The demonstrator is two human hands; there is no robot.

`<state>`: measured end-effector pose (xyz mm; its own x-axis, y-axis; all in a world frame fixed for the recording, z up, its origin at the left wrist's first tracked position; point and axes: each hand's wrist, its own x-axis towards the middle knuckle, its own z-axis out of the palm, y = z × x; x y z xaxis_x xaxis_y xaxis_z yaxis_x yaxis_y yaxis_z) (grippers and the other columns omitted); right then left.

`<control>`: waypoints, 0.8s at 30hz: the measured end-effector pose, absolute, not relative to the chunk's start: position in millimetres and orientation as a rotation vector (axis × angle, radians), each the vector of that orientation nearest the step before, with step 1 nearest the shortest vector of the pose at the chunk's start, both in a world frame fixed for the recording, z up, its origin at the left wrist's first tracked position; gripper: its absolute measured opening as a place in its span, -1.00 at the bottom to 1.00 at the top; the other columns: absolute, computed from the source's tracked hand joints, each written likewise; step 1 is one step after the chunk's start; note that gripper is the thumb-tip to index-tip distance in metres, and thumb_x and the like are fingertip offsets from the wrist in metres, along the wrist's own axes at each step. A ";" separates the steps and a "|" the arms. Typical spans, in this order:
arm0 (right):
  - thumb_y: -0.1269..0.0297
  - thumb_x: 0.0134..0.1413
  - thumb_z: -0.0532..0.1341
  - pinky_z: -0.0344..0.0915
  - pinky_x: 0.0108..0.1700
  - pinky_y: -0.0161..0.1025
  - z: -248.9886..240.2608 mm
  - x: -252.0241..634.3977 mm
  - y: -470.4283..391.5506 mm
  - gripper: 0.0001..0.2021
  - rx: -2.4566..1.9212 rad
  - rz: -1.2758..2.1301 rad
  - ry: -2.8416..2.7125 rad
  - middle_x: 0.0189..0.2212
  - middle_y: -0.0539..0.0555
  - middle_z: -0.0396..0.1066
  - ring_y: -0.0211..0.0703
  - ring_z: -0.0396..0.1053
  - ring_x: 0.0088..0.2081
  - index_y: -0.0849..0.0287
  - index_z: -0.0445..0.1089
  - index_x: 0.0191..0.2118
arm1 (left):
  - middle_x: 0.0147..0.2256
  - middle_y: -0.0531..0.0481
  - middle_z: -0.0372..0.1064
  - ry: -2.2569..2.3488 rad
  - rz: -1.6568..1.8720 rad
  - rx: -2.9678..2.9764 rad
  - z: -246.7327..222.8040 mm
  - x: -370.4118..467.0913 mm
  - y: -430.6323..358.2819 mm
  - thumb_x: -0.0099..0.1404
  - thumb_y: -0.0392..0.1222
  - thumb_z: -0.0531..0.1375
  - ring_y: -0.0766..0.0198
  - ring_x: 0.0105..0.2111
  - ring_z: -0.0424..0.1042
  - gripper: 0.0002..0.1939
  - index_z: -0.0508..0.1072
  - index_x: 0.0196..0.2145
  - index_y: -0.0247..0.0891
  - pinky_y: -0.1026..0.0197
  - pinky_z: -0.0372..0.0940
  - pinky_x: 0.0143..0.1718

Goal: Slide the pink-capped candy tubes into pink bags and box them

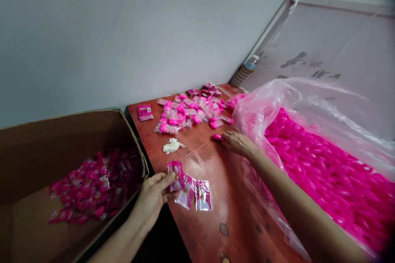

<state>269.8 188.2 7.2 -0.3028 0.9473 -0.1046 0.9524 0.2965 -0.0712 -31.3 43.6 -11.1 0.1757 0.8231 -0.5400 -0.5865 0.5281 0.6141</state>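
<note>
A pink packet (175, 169) is pinched between the thumb and fingers of the left hand (159, 189), above the table's near left edge; the fingers cover its lower part. The right hand (237, 141) reaches over the table's right side, its fingertips at a small glossy pink case (217, 137). The hand hides the case's other end, so I cannot tell whether the fingers are closed on it or only touching.

Just beside the held packet, two flat packets (203, 195) lie on the table (216, 164), one partly covered. A crumpled white scrap (173, 146) lies toward the table's left edge. Farther back on the table is a heap of clear packs (191, 111) with pink ends, overlapping too much to count. A small packet stack (145, 111) sits at the table's back left corner, a patterned bottle (245, 72) at its back right.

Left of the table, a cardboard box (77, 129), cut off by the view's edge, holds shadowy, blurred pink packets. Right of the table, a cloudy plastic bag (256, 111), also cut off, is full of bright pink pieces (321, 160).
</note>
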 end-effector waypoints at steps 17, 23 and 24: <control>0.03 0.01 0.11 0.11 -0.67 -0.40 19.9 122.0 -27.9 -0.72 2.368 -2.420 1.971 -0.58 0.00 0.32 -0.31 0.24 -0.66 0.18 0.27 -0.39 | -0.53 -0.02 0.39 0.836 1.220 -0.012 -8.7 -14.5 23.6 0.00 -0.30 0.29 0.24 -0.50 0.44 -0.82 0.34 -0.45 -0.36 0.19 0.38 -0.39; -0.01 0.00 0.10 0.09 -0.70 -0.40 12.8 101.3 -49.4 -0.70 2.543 -2.249 1.960 -0.64 -0.05 0.28 -0.31 0.20 -0.69 0.16 0.27 -0.37 | -0.50 -0.04 0.40 0.792 1.208 0.011 -7.6 -9.6 10.7 -0.01 -0.28 0.30 0.30 -0.51 0.42 -0.81 0.36 -0.43 -0.38 0.25 0.36 -0.42; -0.01 0.01 0.09 0.09 -0.70 -0.40 10.5 100.4 -51.0 -0.70 2.558 -2.246 1.964 -0.63 -0.05 0.28 -0.32 0.20 -0.69 0.16 0.28 -0.36 | -0.50 -0.05 0.40 0.781 1.211 0.023 -6.1 -8.8 8.9 -0.01 -0.28 0.30 0.30 -0.50 0.42 -0.81 0.36 -0.44 -0.38 0.25 0.36 -0.41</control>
<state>100.4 -51.0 10.5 0.0177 0.9600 -0.2793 0.1491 -0.2788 -0.9487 -8.8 8.9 -6.1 0.1295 0.8409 -0.5255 -0.8260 0.3847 0.4119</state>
